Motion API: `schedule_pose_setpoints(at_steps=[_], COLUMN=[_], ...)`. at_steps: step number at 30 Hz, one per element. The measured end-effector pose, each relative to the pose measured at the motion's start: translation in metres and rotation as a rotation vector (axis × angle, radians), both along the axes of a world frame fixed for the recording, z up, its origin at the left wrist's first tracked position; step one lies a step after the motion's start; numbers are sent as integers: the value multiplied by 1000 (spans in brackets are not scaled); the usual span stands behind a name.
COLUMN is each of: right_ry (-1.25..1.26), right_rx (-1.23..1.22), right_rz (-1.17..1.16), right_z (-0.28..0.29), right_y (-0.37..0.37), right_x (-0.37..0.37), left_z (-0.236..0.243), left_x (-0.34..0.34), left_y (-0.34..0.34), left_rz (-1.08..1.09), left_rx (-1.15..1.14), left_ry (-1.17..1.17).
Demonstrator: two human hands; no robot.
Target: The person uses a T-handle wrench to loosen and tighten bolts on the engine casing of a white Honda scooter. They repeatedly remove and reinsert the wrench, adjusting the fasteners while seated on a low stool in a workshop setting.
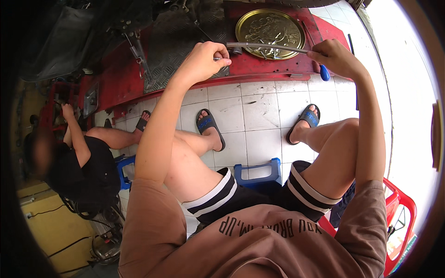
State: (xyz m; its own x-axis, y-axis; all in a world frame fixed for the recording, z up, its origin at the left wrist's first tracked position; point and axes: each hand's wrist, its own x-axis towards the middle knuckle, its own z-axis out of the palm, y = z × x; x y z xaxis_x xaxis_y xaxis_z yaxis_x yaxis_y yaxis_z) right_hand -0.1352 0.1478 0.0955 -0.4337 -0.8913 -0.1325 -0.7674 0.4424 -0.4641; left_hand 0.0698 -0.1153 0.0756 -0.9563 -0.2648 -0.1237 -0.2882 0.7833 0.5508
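My left hand (207, 62) is closed on a small metal piece (217, 59), mostly hidden by its fingers, beside the left end of a grey metal rod (264, 45). My right hand (333, 59) grips the rod's right end. A blue-handled screwdriver (324, 72) shows just below my right hand; I cannot tell whether those fingers hold it too. Behind the rod, a round brass-coloured tray (271, 21) with loose small metal parts rests on a red workbench (243, 65).
A dark tread plate (167, 60) and tools (136, 53) lie on the bench. A co-worker (95, 157) sits at left, one hand raised at the red metalwork. A blue stool (257, 171) stands between my legs; a red plastic chair (405, 201) is at right.
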Motion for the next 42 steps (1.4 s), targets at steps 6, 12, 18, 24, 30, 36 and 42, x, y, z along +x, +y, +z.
schedule_pose_setpoints(at_steps=[6, 12, 18, 24, 30, 36, 42], right_ry=[63, -20, -37, -23, -47, -61, -45], right_rx=[-65, -101, -130, -126, -152, -197, -157], right_rz=[-9, -6, -26, 5, -19, -31, -13], right_z=[-1, -2, 0, 4, 3, -6, -4], right_y=[-4, -12, -23, -29, -32, -34, -35], right_x=[0, 3, 14, 21, 26, 26, 22], left_z=[-7, -8, -5, -8, -7, -6, -7], left_x=[7, 8, 14, 19, 22, 21, 20], left_y=[-42, -47, -46, -53, -55, -54, -57], left_rz=[200, 208, 191, 177, 203, 236, 176], left_rx=[338, 495, 580, 625, 644, 657, 452], left_ry=[191, 258, 272, 301, 308, 315, 254])
